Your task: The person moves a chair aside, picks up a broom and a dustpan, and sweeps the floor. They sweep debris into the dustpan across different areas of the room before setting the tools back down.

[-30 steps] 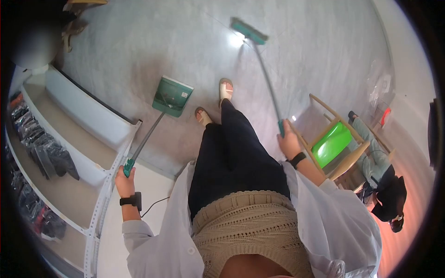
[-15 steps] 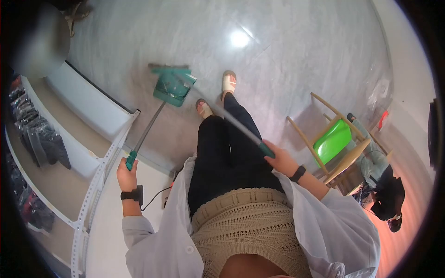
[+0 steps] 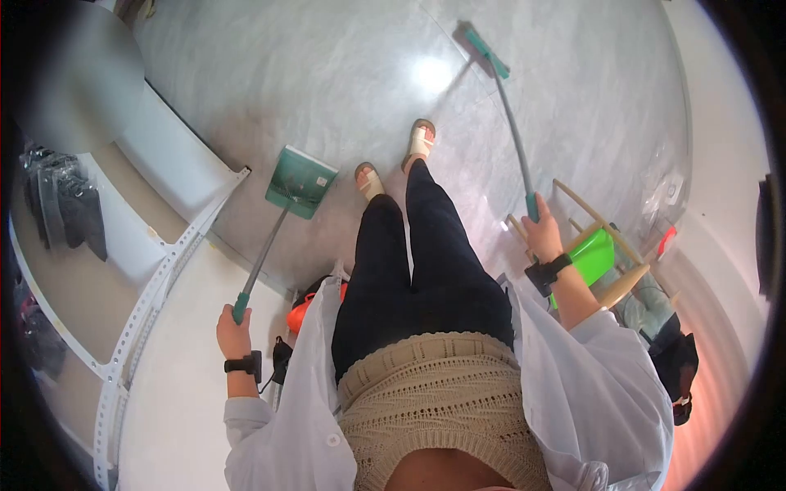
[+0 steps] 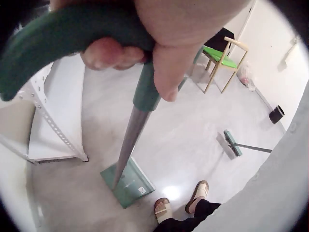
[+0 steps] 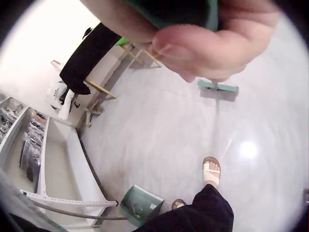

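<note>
My left hand [image 3: 234, 334] grips the green handle end of a long-handled dustpan; in the left wrist view its fingers and thumb wrap the green grip [image 4: 145, 87]. The green dustpan [image 3: 301, 182] rests on the floor left of the feet, with some dark bits in it. In my right hand [image 3: 544, 237] is the handle of a green broom, whose head [image 3: 487, 54] is far forward on the right, apart from the dustpan. The right wrist view shows curled fingers [image 5: 203, 48] around the green handle and the broom head [image 5: 217, 87] beyond.
White metal shelving [image 3: 176, 254] with bagged dark items stands at the left. At the right are a wooden chair with a green seat [image 3: 594, 255] and a seated person [image 3: 647, 307] behind it. A red-orange object [image 3: 301, 315] lies beside my left sleeve.
The broom head swung left to the dustpan, then back out to the forward right, with my right hand moving right. The feet shifted slightly right relative to the dustpan.
</note>
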A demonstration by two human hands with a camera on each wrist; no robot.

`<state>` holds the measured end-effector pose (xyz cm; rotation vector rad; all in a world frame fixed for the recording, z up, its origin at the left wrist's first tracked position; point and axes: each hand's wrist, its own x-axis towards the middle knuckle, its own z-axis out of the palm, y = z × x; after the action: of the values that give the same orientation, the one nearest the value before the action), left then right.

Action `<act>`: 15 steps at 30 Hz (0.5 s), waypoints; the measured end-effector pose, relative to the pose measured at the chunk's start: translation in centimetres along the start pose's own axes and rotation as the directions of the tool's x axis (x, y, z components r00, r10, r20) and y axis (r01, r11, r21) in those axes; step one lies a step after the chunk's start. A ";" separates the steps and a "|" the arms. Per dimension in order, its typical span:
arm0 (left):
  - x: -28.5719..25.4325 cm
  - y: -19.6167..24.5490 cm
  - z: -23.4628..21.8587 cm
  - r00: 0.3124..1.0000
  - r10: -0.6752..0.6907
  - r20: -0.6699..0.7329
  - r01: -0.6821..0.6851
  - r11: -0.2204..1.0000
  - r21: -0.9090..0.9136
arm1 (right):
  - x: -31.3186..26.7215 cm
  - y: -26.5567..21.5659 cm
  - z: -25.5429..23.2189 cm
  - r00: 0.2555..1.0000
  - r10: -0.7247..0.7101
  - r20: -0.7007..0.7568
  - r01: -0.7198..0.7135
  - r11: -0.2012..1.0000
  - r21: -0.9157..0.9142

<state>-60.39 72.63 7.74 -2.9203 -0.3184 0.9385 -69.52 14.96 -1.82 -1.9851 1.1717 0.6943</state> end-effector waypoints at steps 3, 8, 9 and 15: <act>-0.2 -1.8 1.1 0.999 -0.027 0.019 0.027 0.999 -0.018 | -1.9 1.8 2.8 0.980 -0.163 0.116 0.182 0.966 -0.183; -0.8 -2.5 1.1 0.998 -0.053 0.037 0.055 0.997 -0.056 | -5.4 0.2 5.9 0.846 -0.240 0.477 0.378 0.900 -0.218; -0.8 -2.7 1.2 0.998 -0.050 0.037 0.052 0.997 -0.053 | -6.0 -0.9 6.4 0.814 -0.223 0.537 0.378 0.905 -0.198; -2.0 -3.6 1.8 0.994 -0.084 0.065 0.091 0.991 -0.102 | -7.1 -2.3 6.8 0.643 -0.367 0.672 0.494 0.869 0.003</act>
<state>-63.67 75.69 7.84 -2.9473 -0.5103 1.0287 -71.17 24.76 0.07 -1.8114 0.1863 1.1401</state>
